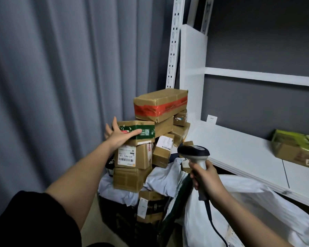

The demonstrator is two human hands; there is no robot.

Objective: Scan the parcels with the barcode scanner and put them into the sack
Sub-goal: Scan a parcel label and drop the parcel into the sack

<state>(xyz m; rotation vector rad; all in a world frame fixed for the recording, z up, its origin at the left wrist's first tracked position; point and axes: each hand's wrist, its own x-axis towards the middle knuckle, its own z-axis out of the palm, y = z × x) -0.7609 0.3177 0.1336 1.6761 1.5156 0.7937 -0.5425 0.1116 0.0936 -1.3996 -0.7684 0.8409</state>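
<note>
A pile of cardboard parcels fills a dark bin in the corner. My left hand reaches to a small box with green tape at the pile's upper left. The thumb lies straight along the box's front face and the fingers spread upward at its left end. My right hand grips the handle of the barcode scanner, whose dark head points toward the pile; its cable hangs down. A white sack lies open at the lower right, under my right arm.
A long box with red tape tops the pile, and a box with a barcode label sits below the green one. Grey poly bags lie lower. A white shelf at right carries a cardboard box. A grey curtain hangs at left.
</note>
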